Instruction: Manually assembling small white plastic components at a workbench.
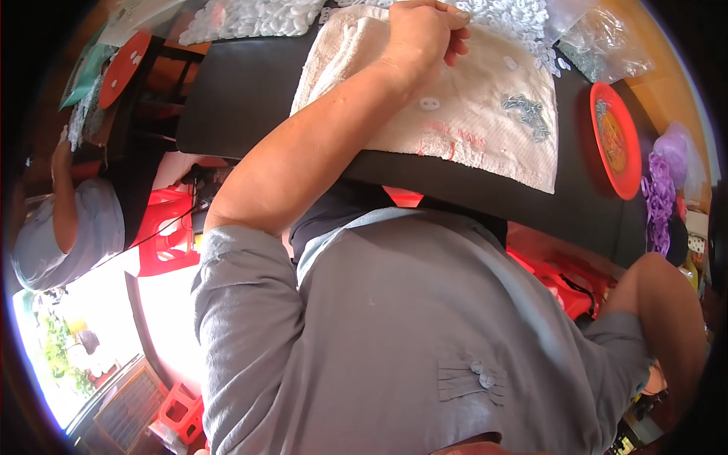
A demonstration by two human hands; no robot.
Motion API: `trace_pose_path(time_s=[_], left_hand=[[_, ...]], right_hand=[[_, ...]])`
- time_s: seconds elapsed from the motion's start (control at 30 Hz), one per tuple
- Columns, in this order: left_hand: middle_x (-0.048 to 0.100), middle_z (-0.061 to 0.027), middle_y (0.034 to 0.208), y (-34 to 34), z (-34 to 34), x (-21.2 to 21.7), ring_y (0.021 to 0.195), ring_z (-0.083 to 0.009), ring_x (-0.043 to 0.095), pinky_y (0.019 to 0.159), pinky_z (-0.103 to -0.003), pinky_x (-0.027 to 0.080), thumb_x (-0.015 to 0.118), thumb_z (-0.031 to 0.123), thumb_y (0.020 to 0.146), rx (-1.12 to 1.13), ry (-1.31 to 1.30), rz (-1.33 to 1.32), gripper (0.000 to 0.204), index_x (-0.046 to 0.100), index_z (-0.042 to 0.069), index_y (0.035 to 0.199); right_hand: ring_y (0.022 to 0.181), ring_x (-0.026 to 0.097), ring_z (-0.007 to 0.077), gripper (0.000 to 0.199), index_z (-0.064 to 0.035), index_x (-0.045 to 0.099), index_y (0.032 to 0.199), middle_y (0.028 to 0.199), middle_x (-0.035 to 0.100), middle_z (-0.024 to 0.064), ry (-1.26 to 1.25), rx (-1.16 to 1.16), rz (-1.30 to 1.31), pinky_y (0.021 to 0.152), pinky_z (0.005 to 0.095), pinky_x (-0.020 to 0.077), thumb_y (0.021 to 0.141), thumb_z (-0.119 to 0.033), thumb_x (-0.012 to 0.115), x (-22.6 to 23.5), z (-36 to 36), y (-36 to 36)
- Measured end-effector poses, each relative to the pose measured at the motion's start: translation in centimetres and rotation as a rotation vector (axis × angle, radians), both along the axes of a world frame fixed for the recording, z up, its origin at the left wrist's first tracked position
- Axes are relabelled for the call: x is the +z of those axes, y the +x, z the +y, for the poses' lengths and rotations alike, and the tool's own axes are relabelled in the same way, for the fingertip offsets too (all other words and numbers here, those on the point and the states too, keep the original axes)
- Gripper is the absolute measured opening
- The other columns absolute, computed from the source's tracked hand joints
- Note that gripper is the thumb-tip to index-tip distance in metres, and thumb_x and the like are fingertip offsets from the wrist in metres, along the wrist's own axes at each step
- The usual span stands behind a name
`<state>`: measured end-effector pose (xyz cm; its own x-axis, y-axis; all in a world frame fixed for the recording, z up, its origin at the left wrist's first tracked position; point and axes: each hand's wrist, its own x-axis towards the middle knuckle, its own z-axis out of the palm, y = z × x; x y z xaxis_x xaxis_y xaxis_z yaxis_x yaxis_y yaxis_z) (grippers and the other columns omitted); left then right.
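Observation:
My left hand [426, 32] is over the far part of a cream towel [485, 163] spread on the black table. Its fingers are curled and closed; what they hold, if anything, is hidden. A white oval plastic piece with two holes [429, 103] lies on the towel near my wrist. More white pieces [500, 15] are heaped beyond the hand. To the right on the towel is a small pile of thin grey metal pieces [527, 115]. My right arm is bent at the right edge, and its hand is not in view.
A red oval plate [626, 178] with small grey pieces stands on the table's right. Behind it is a clear plastic bag [610, 45]. Purple strips [660, 201] hang at the far right. Another white heap [254, 19] lies far left. At left, another person [72, 231] sits near a red stool [165, 231].

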<state>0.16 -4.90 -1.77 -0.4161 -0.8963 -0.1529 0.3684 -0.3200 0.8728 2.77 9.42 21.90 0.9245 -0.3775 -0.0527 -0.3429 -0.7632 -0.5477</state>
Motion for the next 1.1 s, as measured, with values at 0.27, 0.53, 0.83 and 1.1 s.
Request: trace_pose_path(time_s=[0.27,0.53,0.83,1.1], left_hand=[[0.058,-0.0108,0.064,0.5,0.1,0.4,0.047,-0.0182,0.051,0.039,-0.032,0.037,0.055,0.000,0.082,-0.017,-0.057,-0.071,0.007,0.059,-0.001,0.076],[0.057,-0.0121,0.061,0.1,0.1,0.2,0.044,-0.0198,0.051,0.038,-0.033,0.037,0.055,0.000,0.081,-0.019,-0.103,0.015,0.008,0.059,-0.003,0.074],[0.057,-0.0135,0.060,1.1,0.7,0.8,0.046,-0.0221,0.052,0.042,-0.035,0.041,0.054,0.006,0.081,-0.046,-0.193,-0.081,0.014,0.060,-0.005,0.076],[0.058,-0.0141,0.061,1.1,0.9,0.7,0.046,-0.0228,0.052,0.041,-0.036,0.041,0.054,0.005,0.080,-0.022,-0.208,-0.038,0.014,0.061,-0.005,0.074]], right_hand=[[0.077,0.059,0.0226,0.026,-0.0013,0.065,0.089,0.089,0.065,0.0100,-0.005,-0.019,0.042,0.060,0.0329,0.0471,0.066,-0.013,0.071,0.2,0.8,-0.4],[0.078,0.058,0.0235,0.025,-0.0030,0.066,0.089,0.091,0.065,0.0095,0.010,-0.042,0.088,0.061,0.0343,0.0474,0.068,-0.015,0.071,0.2,2.3,-1.6],[0.079,0.057,0.0245,0.024,-0.0048,0.067,0.089,0.092,0.065,0.0090,0.028,-0.051,0.135,0.061,0.0359,0.0477,0.069,-0.017,0.070,0.3,4.4,-2.8],[0.079,0.056,0.0253,0.022,-0.0064,0.068,0.089,0.094,0.066,0.0086,0.040,-0.094,0.203,0.062,0.0373,0.0479,0.070,-0.019,0.069,1.1,10.4,-9.9]])
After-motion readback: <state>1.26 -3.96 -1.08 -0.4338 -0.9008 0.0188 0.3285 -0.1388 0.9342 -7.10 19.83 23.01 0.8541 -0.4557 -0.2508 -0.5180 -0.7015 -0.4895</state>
